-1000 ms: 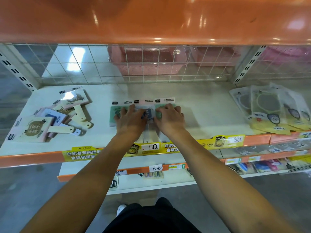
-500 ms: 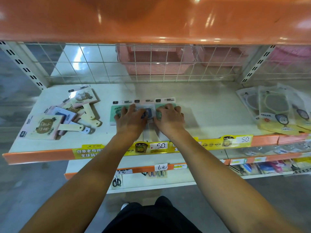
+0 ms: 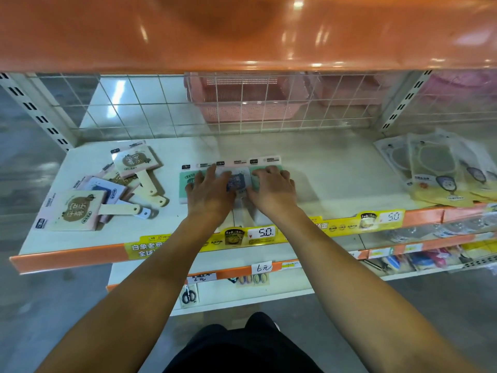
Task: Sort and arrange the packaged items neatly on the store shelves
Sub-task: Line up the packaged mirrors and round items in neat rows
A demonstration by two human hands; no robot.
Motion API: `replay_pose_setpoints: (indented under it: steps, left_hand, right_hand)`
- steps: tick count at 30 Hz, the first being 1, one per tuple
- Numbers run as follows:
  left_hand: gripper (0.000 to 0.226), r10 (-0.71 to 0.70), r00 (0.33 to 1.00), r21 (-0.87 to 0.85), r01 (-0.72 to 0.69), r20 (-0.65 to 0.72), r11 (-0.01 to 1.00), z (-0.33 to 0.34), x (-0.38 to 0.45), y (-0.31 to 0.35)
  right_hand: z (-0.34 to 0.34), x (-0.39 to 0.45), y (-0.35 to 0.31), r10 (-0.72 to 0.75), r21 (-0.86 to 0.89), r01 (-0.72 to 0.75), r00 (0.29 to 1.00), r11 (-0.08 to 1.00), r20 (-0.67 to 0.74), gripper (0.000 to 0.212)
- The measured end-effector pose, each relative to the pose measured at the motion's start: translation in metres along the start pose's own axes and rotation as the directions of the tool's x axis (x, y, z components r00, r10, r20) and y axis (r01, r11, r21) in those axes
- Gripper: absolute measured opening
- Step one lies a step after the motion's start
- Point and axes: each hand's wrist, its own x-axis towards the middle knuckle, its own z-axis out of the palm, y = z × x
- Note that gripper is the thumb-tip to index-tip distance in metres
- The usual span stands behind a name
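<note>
Little has moved since the earlier frames: both hands stay on the same row of packs at mid-frame, only the viewpoint has drifted slightly. Left hand point(image 3: 208, 191) lies flat, fingers spread and nearly straight, pressing on the green and blue packaged paddle items point(image 3: 188, 184); right hand point(image 3: 271, 188) rests on the right end of the row, fingers bent at the knuckles over the top edge, whether it pinches or only presses cannot be told. Row sits on the white shelf point(image 3: 322, 168), header cards in a line toward the wire grid back. Step in hand, judged: squaring the three packs edge to edge. To do it well, push inward with both palms evenly, keep the header cards level, and avoid sliding one pack over its neighbour. Loose pile of similar paddle packs point(image 3: 107, 189) at left of frame lies jumbled, handles crossing; likely next. Clear-bagged packs point(image 3: 441, 170) at right edge overlap, fanned.
</note>
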Motion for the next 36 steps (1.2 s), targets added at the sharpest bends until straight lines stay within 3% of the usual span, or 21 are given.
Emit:
replay_pose_setpoints:
  steps: [5, 13, 19, 27, 36]
  left_hand:
    - [0.049, 0.018, 0.993, 0.015, -0.016, -0.113, 1.000, -0.016, -0.005, -0.023]
    - [0.050, -0.069, 0.980, 0.081, 0.085, -0.187, 0.993, -0.039, -0.036, -0.071]
    - [0.047, -0.287, 0.921, 0.054, 0.311, -0.265, 0.949, -0.063, -0.073, -0.113]
    - [0.050, -0.534, 0.783, 0.012, 0.566, -0.320, 0.824, -0.076, -0.121, -0.166]
    - [0.047, -0.584, 0.726, -0.015, 0.622, -0.363, 0.783, -0.092, -0.136, -0.217]
  right_hand:
    - [0.002, -0.004, -0.020, -0.057, 0.067, 0.063, 0.994, 0.996, -0.098, 0.042]
    - [0.025, -0.009, -0.077, -0.233, 0.131, 0.239, 0.970, 0.962, -0.064, 0.045]
    - [0.042, -0.015, -0.124, -0.454, 0.172, 0.450, 0.891, 0.876, -0.021, 0.046]
    - [0.061, -0.030, -0.175, -0.666, 0.156, 0.651, 0.741, 0.743, 0.081, 0.051]
    - [0.086, -0.036, -0.245, -0.751, 0.137, 0.739, 0.655, 0.659, 0.082, 0.057]
